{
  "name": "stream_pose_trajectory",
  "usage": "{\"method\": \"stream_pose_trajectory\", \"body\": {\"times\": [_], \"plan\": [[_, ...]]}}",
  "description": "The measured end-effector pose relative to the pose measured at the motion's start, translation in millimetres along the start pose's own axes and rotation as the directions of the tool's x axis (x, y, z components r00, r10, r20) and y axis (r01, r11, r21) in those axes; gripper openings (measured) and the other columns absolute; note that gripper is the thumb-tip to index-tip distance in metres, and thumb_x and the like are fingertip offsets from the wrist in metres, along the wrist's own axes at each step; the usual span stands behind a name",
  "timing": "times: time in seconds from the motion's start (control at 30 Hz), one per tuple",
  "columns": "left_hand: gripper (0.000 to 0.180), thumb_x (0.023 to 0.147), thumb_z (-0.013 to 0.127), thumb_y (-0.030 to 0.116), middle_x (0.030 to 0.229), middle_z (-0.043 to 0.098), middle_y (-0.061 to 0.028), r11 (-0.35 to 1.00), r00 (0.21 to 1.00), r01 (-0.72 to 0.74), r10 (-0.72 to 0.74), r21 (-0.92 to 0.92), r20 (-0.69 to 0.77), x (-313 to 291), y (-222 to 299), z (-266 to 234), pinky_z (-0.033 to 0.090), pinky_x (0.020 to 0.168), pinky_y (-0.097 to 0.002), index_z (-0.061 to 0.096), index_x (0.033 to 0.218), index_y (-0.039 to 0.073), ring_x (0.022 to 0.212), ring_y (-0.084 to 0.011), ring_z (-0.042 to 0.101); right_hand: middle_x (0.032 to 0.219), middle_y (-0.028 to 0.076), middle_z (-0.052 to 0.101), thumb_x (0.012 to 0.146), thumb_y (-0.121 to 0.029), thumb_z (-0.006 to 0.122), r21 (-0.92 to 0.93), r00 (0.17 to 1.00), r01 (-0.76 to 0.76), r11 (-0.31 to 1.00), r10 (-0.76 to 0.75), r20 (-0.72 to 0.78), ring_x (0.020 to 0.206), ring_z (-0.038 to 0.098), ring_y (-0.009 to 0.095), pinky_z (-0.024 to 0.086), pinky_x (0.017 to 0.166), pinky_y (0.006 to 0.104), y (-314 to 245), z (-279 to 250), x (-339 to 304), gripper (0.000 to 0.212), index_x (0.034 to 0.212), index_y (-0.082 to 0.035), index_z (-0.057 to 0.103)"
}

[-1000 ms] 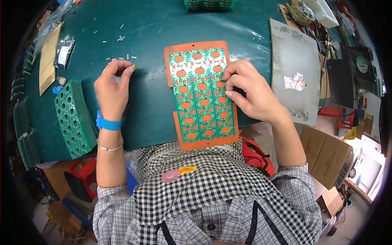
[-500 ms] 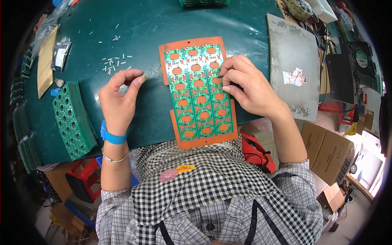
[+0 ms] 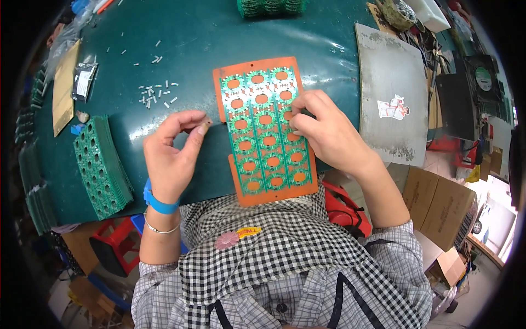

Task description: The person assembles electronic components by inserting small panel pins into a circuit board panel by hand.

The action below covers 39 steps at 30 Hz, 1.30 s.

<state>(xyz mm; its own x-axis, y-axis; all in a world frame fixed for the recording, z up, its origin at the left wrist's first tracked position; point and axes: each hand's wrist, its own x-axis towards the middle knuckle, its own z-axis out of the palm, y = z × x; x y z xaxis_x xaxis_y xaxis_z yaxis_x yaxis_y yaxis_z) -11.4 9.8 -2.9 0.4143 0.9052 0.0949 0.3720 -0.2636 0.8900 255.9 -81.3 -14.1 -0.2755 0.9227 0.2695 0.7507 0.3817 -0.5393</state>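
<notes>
A green circuit board panel (image 3: 252, 152) with rows of ring-shaped boards lies on an orange backing plate (image 3: 241, 198) in front of me. Over the panel's right side, the fingertips of my right hand (image 3: 334, 131) are pinched together at a ring; whatever they grip is hidden. My left hand (image 3: 176, 151) hovers just left of the plate, thumb and forefinger pressed together. Something tiny may be between those tips, too small to name. Beyond this hand, small pale strips (image 3: 153, 94) lie scattered on the green tabletop (image 3: 186, 38).
A stack of green panels (image 3: 101, 170) stands at the left, with another stack (image 3: 271, 6) at the far edge. To the right lies a worn grey board (image 3: 389, 131). A brown cardboard carton (image 3: 438, 205) sits below the table's right side.
My left hand has come right and nearer to me, toward the orange plate, still pinched. My right hand has shifted slightly left and nearer over the panel. The view has tilted a little.
</notes>
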Motion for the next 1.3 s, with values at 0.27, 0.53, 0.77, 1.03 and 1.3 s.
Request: {"method": "stream_pose_trajectory", "body": {"times": [0.27, 0.53, 0.77, 1.03, 1.3], "plan": [[0.026, 0.087, 0.064, -0.004, 0.096, 0.072, -0.0119, 0.916, 0.993, 0.111, -0.087, -0.387, 0.079, -13.9, 21.0, 20.1, 0.052, 0.084, -0.0261, 0.059, 0.112, -0.004, 0.093, -0.0147, 0.068, 0.094, 0.009, 0.058, 0.067, -0.006, 0.078, 0.168, 0.995, -0.001, 0.986, 0.017, -0.099, 0.091, 0.058, 0.029, 0.048, 0.075, 0.0370, -26.5, -12.6, 18.3, 0.025, 0.085, -0.004, 0.062], [0.023, 0.083, 0.068, -0.004, 0.092, 0.071, -0.0086, 0.915, 0.998, 0.050, -0.029, -0.400, 0.058, -34.7, 29.5, 38.6, 0.056, 0.075, -0.0269, 0.062, 0.105, -0.002, 0.088, -0.0161, 0.071, 0.086, 0.009, 0.062, 0.068, 0.001, 0.074, 0.387, 0.975, 0.023, 0.922, 0.064, -0.211, 0.079, 0.061, 0.025, 0.049, 0.068, 0.0349, -51.9, 14.9, 25.3, 0.018, 0.081, -0.003, 0.062], [0.007, 0.078, 0.071, 0.001, 0.081, 0.069, -0.0110, 0.918, 0.969, -0.164, 0.219, 0.361, -0.117, 4.4, -10.4, -10.4, 0.053, 0.070, -0.0309, 0.069, 0.084, 0.001, 0.075, -0.0218, 0.067, 0.092, 0.009, 0.062, 0.073, 0.003, 0.070, 0.458, 0.946, -0.187, 0.869, 0.286, -0.156, 0.087, 0.062, 0.021, 0.050, 0.077, 0.0322, -30.4, -1.6, 3.7, 0.012, 0.081, -0.001, 0.062], [0.013, 0.072, 0.078, 0.009, 0.075, 0.062, -0.0077, 0.899, 0.996, -0.025, 0.062, 0.438, -0.071, 51.7, -68.2, -34.6, 0.049, 0.065, -0.0327, 0.067, 0.076, 0.004, 0.069, -0.0216, 0.060, 0.095, 0.008, 0.061, 0.072, 0.003, 0.069, 0.337, 0.945, -0.264, 0.904, 0.311, -0.096, 0.090, 0.060, 0.025, 0.048, 0.079, 0.0339, -19.2, -12.2, -22.7, 0.013, 0.079, -0.001, 0.060], [0.011, 0.081, 0.074, 0.008, 0.070, 0.062, -0.0032, 0.937, 0.984, 0.075, -0.014, 0.342, -0.177, 45.7, -59.1, -37.5, 0.044, 0.058, -0.0233, 0.066, 0.083, 0.001, 0.061, -0.0079, 0.051, 0.094, 0.008, 0.059, 0.072, 0.004, 0.068, 0.294, 0.969, -0.196, 0.936, 0.230, -0.088, 0.091, 0.058, 0.025, 0.048, 0.077, 0.0339, -15.5, -4.4, -31.1, 0.012, 0.078, -0.002, 0.059]]}}
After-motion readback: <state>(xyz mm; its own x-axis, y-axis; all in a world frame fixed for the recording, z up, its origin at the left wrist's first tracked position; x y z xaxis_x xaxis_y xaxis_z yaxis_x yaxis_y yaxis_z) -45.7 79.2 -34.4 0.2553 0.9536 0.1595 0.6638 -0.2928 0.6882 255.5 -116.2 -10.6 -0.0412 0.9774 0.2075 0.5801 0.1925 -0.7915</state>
